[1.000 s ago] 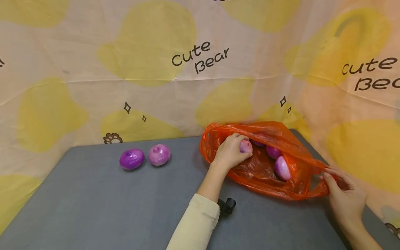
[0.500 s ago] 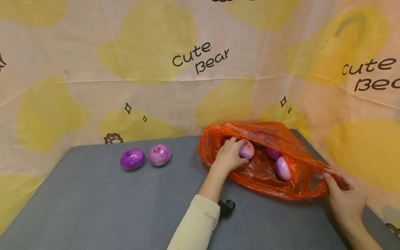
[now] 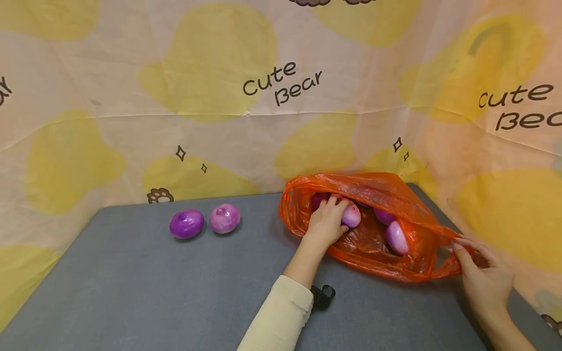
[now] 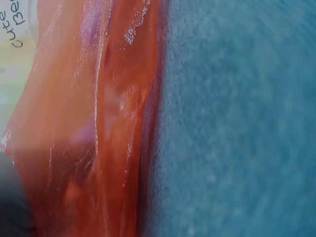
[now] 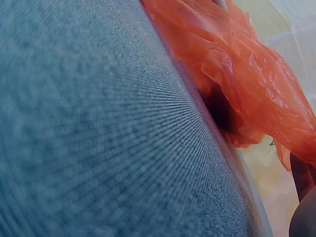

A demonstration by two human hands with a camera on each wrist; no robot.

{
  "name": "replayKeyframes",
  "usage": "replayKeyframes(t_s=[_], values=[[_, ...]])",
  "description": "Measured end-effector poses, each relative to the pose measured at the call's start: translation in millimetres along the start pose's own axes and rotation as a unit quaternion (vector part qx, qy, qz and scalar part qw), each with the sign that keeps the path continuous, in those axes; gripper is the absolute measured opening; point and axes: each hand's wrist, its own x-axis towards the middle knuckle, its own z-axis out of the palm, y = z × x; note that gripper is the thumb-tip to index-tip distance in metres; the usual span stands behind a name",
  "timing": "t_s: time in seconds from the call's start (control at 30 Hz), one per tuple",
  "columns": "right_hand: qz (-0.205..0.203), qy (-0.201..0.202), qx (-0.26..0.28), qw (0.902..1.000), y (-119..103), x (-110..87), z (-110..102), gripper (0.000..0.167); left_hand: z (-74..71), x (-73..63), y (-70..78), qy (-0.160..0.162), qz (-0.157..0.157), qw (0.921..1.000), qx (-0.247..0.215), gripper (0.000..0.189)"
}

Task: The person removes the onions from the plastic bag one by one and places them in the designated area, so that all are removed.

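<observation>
In the head view, an orange plastic bag [image 3: 364,265] lies on its side with its mouth toward me. My left hand [image 3: 326,222] reaches into it, thumb and fingers around the left side of a pale purple onion [image 3: 351,216]. Other onions sit inside: a dark one [image 3: 317,200] behind my fingers, a purple one [image 3: 384,216] and a pale one [image 3: 397,238] at the right. My right hand [image 3: 487,275] pinches the bag's right handle. The bag [image 4: 69,118] hides my left fingers in the left wrist view. Part of my right hand [image 5: 303,212] edges into the right wrist view.
Two onions, a deep purple one [image 3: 186,224] and a lighter one [image 3: 225,218], stand on the grey table [image 3: 153,292] left of the bag. A printed cloth [image 3: 210,73] hangs behind and to the right. A black wrist device [image 3: 322,296] shows beside my left sleeve.
My left hand and the onion at its fingers have shifted slightly right and down in the bag. The dark onion behind my fingers has come into view. My right hand keeps its hold.
</observation>
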Motion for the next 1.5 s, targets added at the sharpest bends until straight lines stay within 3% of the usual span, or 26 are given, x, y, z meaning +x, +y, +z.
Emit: replayKeyframes(t_s=[0.2, 0.43, 0.7, 0.9, 1.03, 1.17, 1.3, 1.5], values=[[-0.005, 0.001, -0.041, 0.9992, 0, -0.6, 0, 0.019, 5.4, 0.1, 1.7, 0.001, -0.006, 1.0000, 0.002, 0.060], [0.004, 0.006, -0.042, 0.9991, -1, -0.5, 0, 0.020, 3.0, 0.1, 1.9, 0.008, -0.013, 0.9998, -0.013, 0.063], [0.004, -0.002, -0.033, 0.9995, -3, -0.8, 1, 0.019, -6.6, -2.2, -3.5, -0.034, -0.053, 0.9947, -0.082, 0.059], [0.015, -0.004, -0.005, 0.9999, -3, -0.4, 0, 0.019, -14.5, -3.7, -7.2, -0.060, -0.058, 0.9884, -0.127, 0.053], [0.008, -0.005, -0.015, 0.9998, -1, 0.3, 0, 0.017, -16.6, -5.1, -8.2, -0.079, -0.037, 0.9878, -0.129, 0.059], [0.004, -0.003, -0.033, 0.9995, 0, 0.1, 0, 0.017, -13.3, -4.6, -5.9, -0.093, 0.022, 0.9885, -0.117, 0.074], [0.007, -0.004, -0.021, 0.9998, 0, -0.3, 0, 0.016, -8.0, -3.1, -1.9, -0.092, 0.074, 0.9870, -0.109, 0.069], [0.017, -0.002, -0.026, 0.9995, -1, -0.7, 1, 0.016, -3.6, -2.2, 0.2, -0.074, 0.075, 0.9892, -0.102, 0.055]])
